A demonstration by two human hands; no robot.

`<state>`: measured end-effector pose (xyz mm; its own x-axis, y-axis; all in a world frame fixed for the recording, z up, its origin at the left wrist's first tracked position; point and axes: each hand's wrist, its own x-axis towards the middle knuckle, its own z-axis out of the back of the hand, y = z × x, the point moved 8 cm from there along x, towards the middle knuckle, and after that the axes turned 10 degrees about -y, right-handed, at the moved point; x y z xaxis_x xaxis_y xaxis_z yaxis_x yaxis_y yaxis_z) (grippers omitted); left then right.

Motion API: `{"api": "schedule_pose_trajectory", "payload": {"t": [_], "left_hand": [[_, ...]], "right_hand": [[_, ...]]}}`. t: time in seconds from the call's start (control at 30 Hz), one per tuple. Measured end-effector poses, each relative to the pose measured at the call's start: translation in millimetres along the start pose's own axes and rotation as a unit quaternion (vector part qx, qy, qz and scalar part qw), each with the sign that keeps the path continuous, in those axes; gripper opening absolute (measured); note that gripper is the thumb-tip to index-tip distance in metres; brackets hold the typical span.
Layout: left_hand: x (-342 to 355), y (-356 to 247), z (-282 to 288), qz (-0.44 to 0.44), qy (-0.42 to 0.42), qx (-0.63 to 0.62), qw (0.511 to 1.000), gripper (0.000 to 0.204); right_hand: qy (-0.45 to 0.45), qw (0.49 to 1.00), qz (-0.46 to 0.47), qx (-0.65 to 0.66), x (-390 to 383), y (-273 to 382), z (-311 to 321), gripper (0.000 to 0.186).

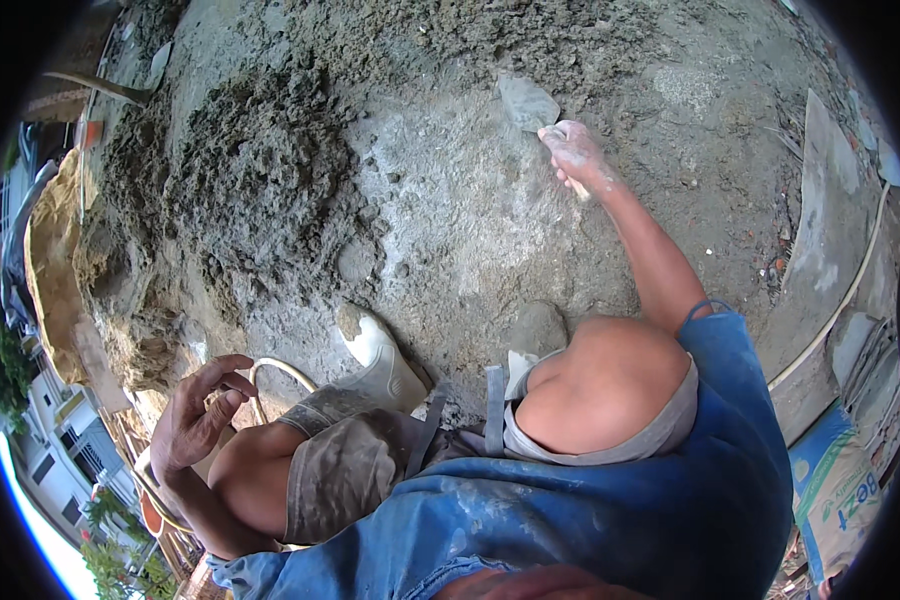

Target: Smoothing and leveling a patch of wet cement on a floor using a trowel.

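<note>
My right hand (pixel 575 152) is wrapped round the handle of a pointing trowel (pixel 528 103). Its grey, mortar-smeared blade points away from me and lies flat against the wet ground. To the left of the trowel rises a heap of dark, lumpy wet mortar (pixel 260 165), spread wider towards the far side. My left hand (pixel 198 412) hangs in the air by my left knee, its fingers loosely bent and apart, with nothing in them. Pale powder coats part of the right hand.
Below the heap stand my mud-caked white rubber boots (pixel 385 362). A long-handled tool (pixel 100 88) lies at the far left. A pale hose (pixel 840 300) runs along the right, near a grey board (pixel 820 200) and a printed sack (pixel 835 495).
</note>
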<state>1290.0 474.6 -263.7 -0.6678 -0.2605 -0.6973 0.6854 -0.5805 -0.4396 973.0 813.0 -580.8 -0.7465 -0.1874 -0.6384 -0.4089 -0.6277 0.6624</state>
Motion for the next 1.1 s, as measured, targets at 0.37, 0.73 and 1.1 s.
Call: {"api": "schedule_pose_trajectory", "payload": {"t": [0.37,0.73,1.1], "left_hand": [[-12.7,7.8,4.4,-0.042,-0.019,0.003,0.999,0.063],[-4.5,3.6,-0.6,-0.054,0.000,-0.001,0.999,0.064],[-3.9,-8.2,-1.7,-0.007,-0.001,0.007,1.000,0.074]], "right_hand": [[-0.046,0.999,0.027,0.005,-0.4,-2.7,-1.2,0.035],[-0.155,0.978,0.141,0.004,26.9,77.7,50.8,0.044],[0.060,0.984,-0.011,0.170,43.9,13.3,-12.7,0.034]]}}
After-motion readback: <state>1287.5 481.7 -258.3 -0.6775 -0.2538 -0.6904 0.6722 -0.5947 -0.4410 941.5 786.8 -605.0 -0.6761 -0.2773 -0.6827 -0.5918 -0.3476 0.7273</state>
